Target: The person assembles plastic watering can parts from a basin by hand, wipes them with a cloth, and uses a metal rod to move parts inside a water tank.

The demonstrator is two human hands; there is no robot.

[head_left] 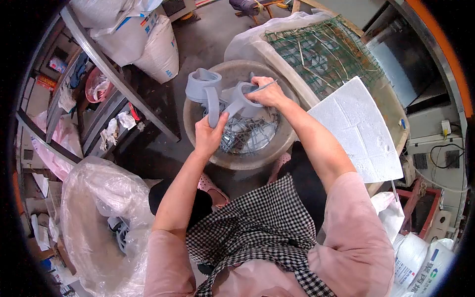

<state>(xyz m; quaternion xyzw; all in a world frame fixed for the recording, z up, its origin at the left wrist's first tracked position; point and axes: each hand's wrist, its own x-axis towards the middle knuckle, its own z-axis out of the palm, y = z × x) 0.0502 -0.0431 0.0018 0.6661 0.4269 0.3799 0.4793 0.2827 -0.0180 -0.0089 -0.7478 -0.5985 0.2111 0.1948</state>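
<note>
My left hand (210, 133) is closed on the handle of a grey plastic ring-shaped part (204, 84), which is held up over a basin (192, 116). A second grey ring-shaped part (242, 101) sits beside it, its handle running down toward the same hand. My right hand (267, 93) is closed at the rim of this second part. A thin, pointed, blade-like piece (264, 85) shows at its fingers; its exact kind is unclear. Below both hands, the basin holds a tangle of thin grey plastic strips (245, 133).
A clear plastic bag (106, 183) lines a container at my left, with grey parts inside. Green netting (316, 54) covers a tub at the right. A white sheet (356, 131) juts up near my right arm. Filled sacks (158, 52) stand behind a metal frame (114, 74).
</note>
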